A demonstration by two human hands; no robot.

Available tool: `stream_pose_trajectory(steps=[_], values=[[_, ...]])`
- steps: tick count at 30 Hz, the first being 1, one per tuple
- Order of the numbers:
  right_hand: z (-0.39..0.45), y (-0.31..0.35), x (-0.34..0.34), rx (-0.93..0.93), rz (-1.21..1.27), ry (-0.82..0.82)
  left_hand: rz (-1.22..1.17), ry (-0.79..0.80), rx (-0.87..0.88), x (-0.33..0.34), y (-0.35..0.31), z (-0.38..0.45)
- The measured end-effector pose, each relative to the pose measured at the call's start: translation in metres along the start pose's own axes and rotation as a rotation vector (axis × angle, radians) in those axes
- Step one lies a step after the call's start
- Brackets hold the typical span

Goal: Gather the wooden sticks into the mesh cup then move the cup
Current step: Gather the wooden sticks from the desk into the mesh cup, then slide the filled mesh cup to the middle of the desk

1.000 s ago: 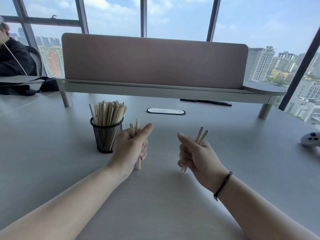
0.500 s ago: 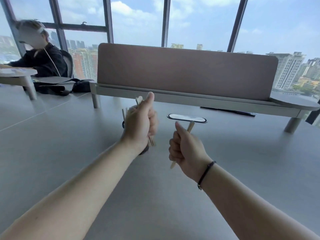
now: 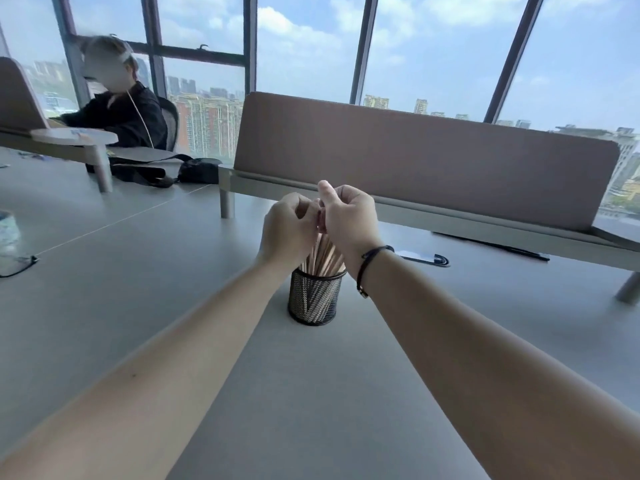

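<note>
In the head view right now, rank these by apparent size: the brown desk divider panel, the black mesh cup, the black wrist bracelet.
1. Brown desk divider panel, by far the largest, though farther from the camera.
2. Black mesh cup, which stands on the grey table with wooden sticks in it.
3. Black wrist bracelet, the smallest, on the right wrist.

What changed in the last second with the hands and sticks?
Both hands came together above the mesh cup: left hand and right hand now meet over the wooden sticks standing in it, fingers curled at their tops. Earlier each held a few sticks apart over the desk. The cup stays upright on the desk.
</note>
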State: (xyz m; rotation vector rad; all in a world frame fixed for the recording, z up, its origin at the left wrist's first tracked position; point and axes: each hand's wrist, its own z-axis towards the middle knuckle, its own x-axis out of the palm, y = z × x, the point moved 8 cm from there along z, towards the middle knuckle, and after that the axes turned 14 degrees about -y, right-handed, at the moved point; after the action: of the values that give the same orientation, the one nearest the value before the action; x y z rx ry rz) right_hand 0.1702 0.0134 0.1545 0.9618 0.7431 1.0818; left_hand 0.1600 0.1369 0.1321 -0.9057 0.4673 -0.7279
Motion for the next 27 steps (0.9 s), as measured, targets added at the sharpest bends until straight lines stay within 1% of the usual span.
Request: stream_pose_trajectory(steps=[2, 4, 5, 6, 7, 9, 10, 11, 12, 14, 16, 18, 20, 22, 24, 27], values=[[-0.002, 0.004, -0.006, -0.135, -0.123, -0.010, -0.010, -0.044, 0.108, -0.008, -0.004, -0.002], [-0.005, 0.009, -0.008, -0.298, -0.264, 0.012, -0.021, -0.097, 0.247, -0.017, -0.013, -0.004], [-0.007, 0.008, -0.008, -0.361, -0.343, 0.034, -0.006, -0.106, 0.283, -0.020, -0.016, -0.004], [-0.008, 0.004, -0.005, -0.403, -0.437, 0.070, 0.014, -0.083, 0.267, -0.020, -0.013, -0.003], [-0.010, -0.002, -0.001, -0.431, -0.535, 0.130, 0.037, -0.020, 0.206, -0.016, -0.006, -0.003], [-0.017, -0.020, 0.012, -0.500, -0.734, 0.292, 0.057, 0.164, 0.055, -0.001, 0.014, -0.007], [-0.021, -0.027, 0.017, -0.546, -0.816, 0.363, 0.049, 0.231, 0.003, 0.005, 0.022, -0.012], [-0.024, -0.031, 0.019, -0.579, -0.873, 0.411, 0.031, 0.260, -0.029, 0.009, 0.027, -0.018], [-0.026, -0.032, 0.019, -0.592, -0.899, 0.443, 0.016, 0.256, -0.048, 0.010, 0.029, -0.021], [-0.029, -0.027, 0.017, -0.640, -0.928, 0.457, 0.014, 0.218, -0.066, 0.010, 0.028, -0.022], [-0.035, -0.021, 0.015, -0.701, -0.986, 0.470, 0.003, 0.215, -0.079, 0.012, 0.027, -0.026], [-0.038, -0.019, 0.012, -0.674, -0.972, 0.494, -0.019, 0.227, -0.109, 0.014, 0.031, -0.033], [-0.038, -0.016, 0.006, -0.561, -0.836, 0.478, -0.094, 0.230, -0.180, 0.014, 0.037, -0.042], [-0.037, -0.011, -0.007, -0.464, -0.679, 0.410, -0.207, 0.270, -0.225, 0.016, 0.037, -0.053], [-0.040, -0.007, -0.026, -0.418, -0.584, 0.320, -0.287, 0.335, -0.244, 0.020, 0.030, -0.071], [-0.047, -0.008, -0.062, -0.352, -0.431, 0.169, -0.344, 0.399, -0.251, 0.025, 0.021, -0.104]])
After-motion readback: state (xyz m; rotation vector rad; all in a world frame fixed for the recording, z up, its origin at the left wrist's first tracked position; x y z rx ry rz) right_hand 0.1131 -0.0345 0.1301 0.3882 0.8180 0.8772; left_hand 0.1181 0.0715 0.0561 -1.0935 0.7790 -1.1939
